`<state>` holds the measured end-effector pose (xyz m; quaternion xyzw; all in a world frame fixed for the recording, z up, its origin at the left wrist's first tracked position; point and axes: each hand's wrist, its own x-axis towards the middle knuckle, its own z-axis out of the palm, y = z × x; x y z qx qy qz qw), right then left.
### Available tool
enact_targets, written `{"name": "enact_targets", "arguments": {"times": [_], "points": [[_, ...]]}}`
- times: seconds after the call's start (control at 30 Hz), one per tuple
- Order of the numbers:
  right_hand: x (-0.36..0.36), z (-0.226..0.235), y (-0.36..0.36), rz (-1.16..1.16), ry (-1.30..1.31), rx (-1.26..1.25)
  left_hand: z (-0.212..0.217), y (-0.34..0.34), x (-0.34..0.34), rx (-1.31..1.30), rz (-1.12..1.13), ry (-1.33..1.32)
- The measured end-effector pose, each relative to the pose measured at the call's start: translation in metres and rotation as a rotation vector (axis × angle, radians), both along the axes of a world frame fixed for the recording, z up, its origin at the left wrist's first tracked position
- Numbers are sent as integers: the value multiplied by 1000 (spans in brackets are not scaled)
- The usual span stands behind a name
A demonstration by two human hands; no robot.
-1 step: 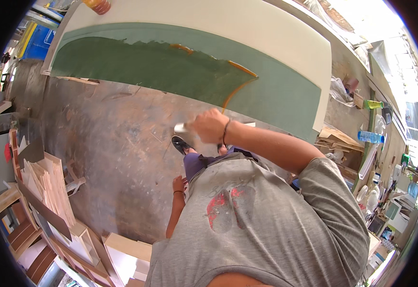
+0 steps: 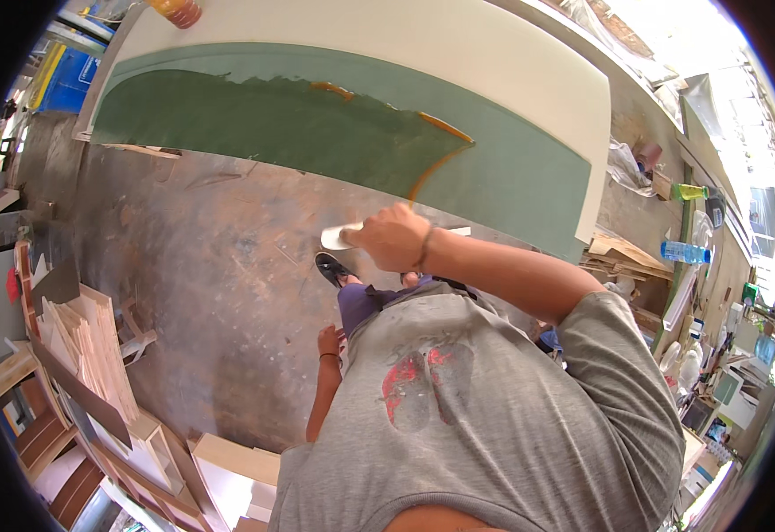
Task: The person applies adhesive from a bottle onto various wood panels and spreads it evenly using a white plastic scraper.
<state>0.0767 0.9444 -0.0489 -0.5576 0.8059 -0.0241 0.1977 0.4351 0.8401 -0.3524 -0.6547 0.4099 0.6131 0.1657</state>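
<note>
My right hand (image 2: 393,238) is closed around a pale, flat scraper (image 2: 338,237) whose blade points left. It is held in front of my body, just off the near edge of a long green sheet (image 2: 529,182). A wet, darker green coat (image 2: 254,115) covers the sheet's left and middle part. Thick amber ridges of what looks like glue (image 2: 445,127) edge this coat, one curving down toward my right hand. My left hand (image 2: 328,340) hangs low beside my thigh, fingers curled in, with no object visible in it.
The green sheet lies on a larger cream board (image 2: 494,71). A container of amber liquid (image 2: 177,11) stands at its far left. Wooden offcuts (image 2: 86,341) lean at the left. Bottles (image 2: 686,253) and clutter line the right side. My shoe (image 2: 332,269) stands on the stained floor (image 2: 219,266).
The scraper has turned slightly and shows more of its blade. My right hand has shifted a little; my left hand stays low at my side.
</note>
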Motion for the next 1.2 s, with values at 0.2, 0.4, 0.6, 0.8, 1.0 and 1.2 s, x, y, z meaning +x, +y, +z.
{"name": "enact_targets", "arguments": {"times": [0.2,0.4,0.6,0.8,1.0,1.2], "points": [[-102,3,106,-473,82,27,-5,5,-3,-4,-12,-4],[-2,-20,75,-111,-69,51,2,3,-9,21,-64,-40],[-71,18,172,-401,193,-144,-2,-1,-23,-21,-178,16],[17,-47,289,-354,262,64,1,-2,-22,23,-76,-9],[-24,47,243,-726,-34,-50,-11,-9,-38,-322,-241,154],[-124,-4,69,-598,156,-204,11,-10,-63,-278,-57,346]]}}
